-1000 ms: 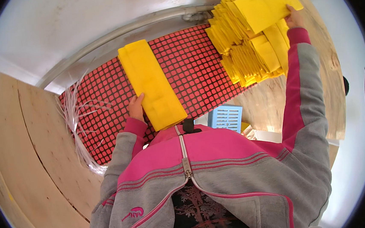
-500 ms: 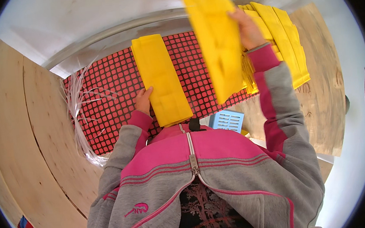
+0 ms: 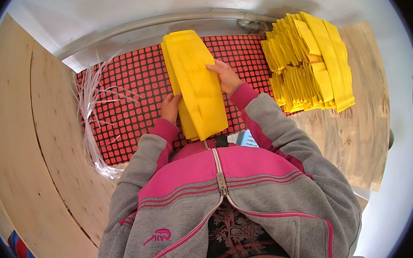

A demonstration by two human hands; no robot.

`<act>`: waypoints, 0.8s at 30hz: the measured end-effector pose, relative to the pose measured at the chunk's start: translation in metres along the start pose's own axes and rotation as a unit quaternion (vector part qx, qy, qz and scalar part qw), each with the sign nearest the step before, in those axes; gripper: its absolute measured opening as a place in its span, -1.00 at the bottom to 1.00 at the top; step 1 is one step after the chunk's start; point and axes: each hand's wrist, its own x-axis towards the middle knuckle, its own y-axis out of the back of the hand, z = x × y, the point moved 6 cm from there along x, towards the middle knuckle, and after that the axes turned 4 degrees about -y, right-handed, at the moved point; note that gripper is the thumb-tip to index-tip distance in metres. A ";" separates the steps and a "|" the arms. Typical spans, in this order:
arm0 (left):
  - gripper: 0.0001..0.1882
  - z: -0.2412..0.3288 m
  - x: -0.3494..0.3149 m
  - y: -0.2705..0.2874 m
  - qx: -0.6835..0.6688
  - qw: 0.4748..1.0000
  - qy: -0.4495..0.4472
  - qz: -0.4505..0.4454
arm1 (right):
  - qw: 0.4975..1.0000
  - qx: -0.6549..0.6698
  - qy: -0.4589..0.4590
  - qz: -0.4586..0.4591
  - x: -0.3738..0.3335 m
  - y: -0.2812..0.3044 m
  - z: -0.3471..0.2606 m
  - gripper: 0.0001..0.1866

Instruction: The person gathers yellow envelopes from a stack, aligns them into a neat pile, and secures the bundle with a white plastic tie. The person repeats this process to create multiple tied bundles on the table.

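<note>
A stack of long yellow folded cloths point(image 3: 194, 84) lies on a red-and-black checked mat point(image 3: 136, 93) in front of me. My left hand point(image 3: 170, 108) rests against the stack's left edge near its lower end. My right hand point(image 3: 225, 75) lies flat on the top yellow cloth at its right edge, fingers pressing it down. A larger untidy pile of the same yellow cloths point(image 3: 308, 60) sits to the right, partly on the mat and partly on the wooden tabletop point(image 3: 347, 132).
A bundle of thin white plastic strips point(image 3: 91, 114) lies along the mat's left edge. A small light-blue object point(image 3: 243, 138) sits by my chest. Curved wooden boards point(image 3: 28, 143) lie at the left. A grey metal pipe point(image 3: 159, 21) runs behind the mat.
My right hand carried a yellow cloth from the right-hand pile through the air and laid it on the stack in front of me. My left hand stayed at the stack's edge.
</note>
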 end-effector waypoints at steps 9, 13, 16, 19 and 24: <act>-0.61 -0.007 0.005 0.005 0.000 1.000 -0.012 0.007 | 0.998 -0.034 0.010 0.050 0.000 0.000 0.015 -0.66; -0.52 -0.005 0.003 0.002 -0.050 0.999 0.000 -0.010 | 0.994 -0.073 -0.001 0.082 -0.002 -0.001 0.016 -0.68; -0.49 -0.002 -0.002 -0.002 -0.094 0.994 0.054 0.003 | 0.991 -0.090 -0.013 0.101 -0.001 -0.002 0.016 -0.69; -0.49 0.003 -0.005 -0.007 -0.040 0.998 0.051 -0.016 | 0.988 -0.108 -0.014 0.114 0.000 -0.003 0.015 -0.71; -0.52 0.002 -0.001 -0.008 0.017 0.999 0.019 -0.031 | 0.980 -0.156 -0.036 0.120 -0.003 -0.005 0.014 -0.70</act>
